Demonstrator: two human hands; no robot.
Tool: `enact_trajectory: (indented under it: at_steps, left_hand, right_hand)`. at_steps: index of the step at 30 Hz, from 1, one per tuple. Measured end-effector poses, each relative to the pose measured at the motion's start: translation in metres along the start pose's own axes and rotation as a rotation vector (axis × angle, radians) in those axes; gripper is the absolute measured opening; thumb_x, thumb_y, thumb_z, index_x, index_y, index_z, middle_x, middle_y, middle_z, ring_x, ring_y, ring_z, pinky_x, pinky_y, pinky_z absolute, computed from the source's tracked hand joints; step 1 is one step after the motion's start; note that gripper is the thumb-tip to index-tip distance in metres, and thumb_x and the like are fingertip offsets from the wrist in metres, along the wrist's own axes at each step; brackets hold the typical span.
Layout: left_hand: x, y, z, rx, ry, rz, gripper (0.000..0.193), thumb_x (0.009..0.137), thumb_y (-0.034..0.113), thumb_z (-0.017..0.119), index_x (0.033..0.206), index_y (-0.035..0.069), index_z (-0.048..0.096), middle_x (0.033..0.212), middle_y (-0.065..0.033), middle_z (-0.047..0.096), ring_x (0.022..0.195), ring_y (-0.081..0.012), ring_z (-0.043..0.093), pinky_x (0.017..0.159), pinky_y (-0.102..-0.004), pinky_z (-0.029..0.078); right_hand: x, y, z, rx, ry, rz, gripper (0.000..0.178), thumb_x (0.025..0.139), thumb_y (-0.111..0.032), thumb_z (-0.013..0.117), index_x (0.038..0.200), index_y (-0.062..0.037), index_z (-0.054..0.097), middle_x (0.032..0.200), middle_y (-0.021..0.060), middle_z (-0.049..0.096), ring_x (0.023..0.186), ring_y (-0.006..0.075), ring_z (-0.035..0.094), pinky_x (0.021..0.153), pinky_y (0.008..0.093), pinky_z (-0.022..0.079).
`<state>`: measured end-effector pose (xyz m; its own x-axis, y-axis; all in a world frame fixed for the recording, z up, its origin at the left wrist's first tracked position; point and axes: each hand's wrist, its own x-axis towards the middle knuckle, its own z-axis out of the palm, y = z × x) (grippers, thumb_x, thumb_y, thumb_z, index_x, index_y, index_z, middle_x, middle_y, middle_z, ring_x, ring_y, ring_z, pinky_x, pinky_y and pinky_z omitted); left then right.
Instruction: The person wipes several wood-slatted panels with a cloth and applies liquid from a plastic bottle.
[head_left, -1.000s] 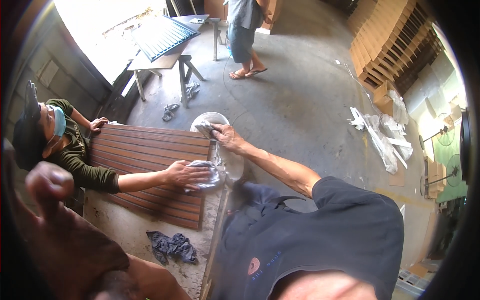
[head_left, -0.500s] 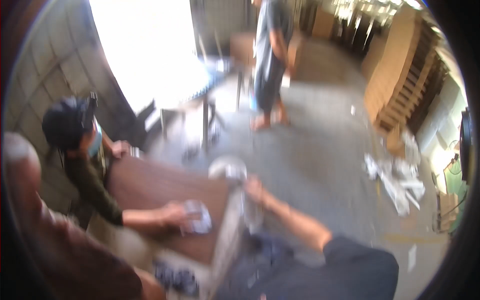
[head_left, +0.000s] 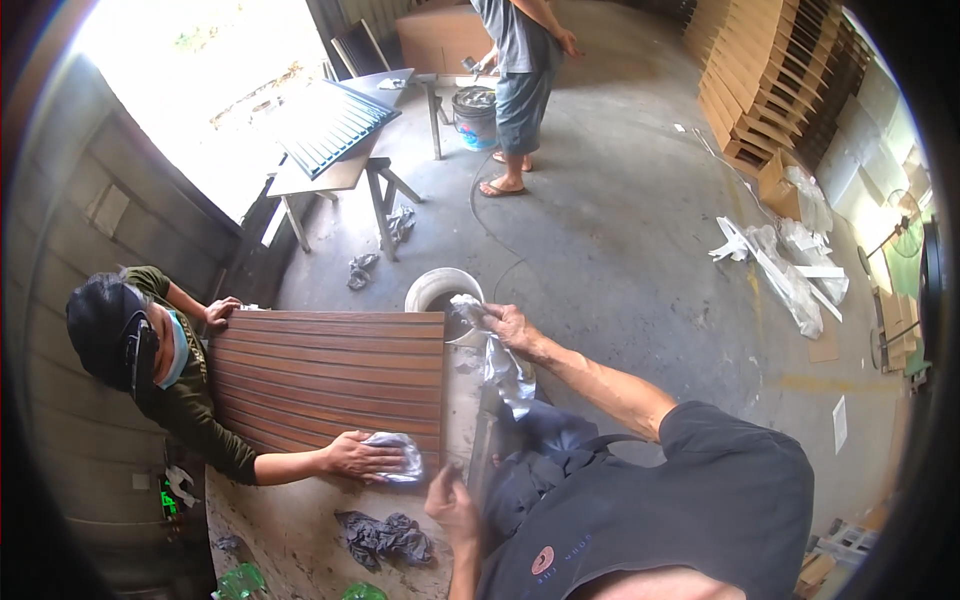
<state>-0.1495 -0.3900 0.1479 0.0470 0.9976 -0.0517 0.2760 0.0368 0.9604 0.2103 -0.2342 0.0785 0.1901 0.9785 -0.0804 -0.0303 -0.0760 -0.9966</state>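
A pale, crumpled rag (head_left: pixel 510 378) hangs from my right hand (head_left: pixel 512 328), whose fingers are closed on its top. This hand is beyond the right edge of the brown slatted panel (head_left: pixel 325 350), by a round white bucket (head_left: pixel 432 290). Motion smears my left hand (head_left: pixel 455 508), near the panel's lower right corner; its fingers are unclear and I see nothing in it. A co-worker in a cap leans over the panel from the left. One co-worker hand (head_left: pixel 355 456) presses a white rag (head_left: pixel 396 457) on the panel; the other rests at its far left corner.
The panel lies on a stained worktable (head_left: pixel 290 530), with a dark crumpled rag (head_left: pixel 385 538) and green plastic (head_left: pixel 240 582) nearby. Farther off, a person stands by a paint pail (head_left: pixel 475 125) and a trestle table (head_left: pixel 335 180). Stacked cardboard (head_left: pixel 770 80) and plastic wrap (head_left: pixel 785 270) are at right.
The view has shifted and sharpened. A large blurred arm at the left, apparently mine, has gone, and my left hand now shows low beside the panel. My right hand still holds the rag.
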Motion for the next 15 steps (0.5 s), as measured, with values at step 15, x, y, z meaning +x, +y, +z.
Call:
enact_trajectory:
  at_steps: [15]
  left_hand:
    - [0.062, -0.085, -0.040, 0.219, 0.201, -0.008, 0.030, 0.091, -0.007, 0.064, 0.116, -0.005, 0.080, 0.107, -0.0219, 0.080, 0.100, -0.0347, 0.078, 0.093, -0.0423, 0.060]
  right_hand:
    - [0.088, 0.069, 0.042, 0.070, 0.000, 0.023, 0.047, 0.109, -0.022, 0.068, 0.148, 0.0033, 0.064, 0.124, 0.0006, 0.074, 0.108, 0.0088, 0.065, 0.098, 0.0267, 0.054]
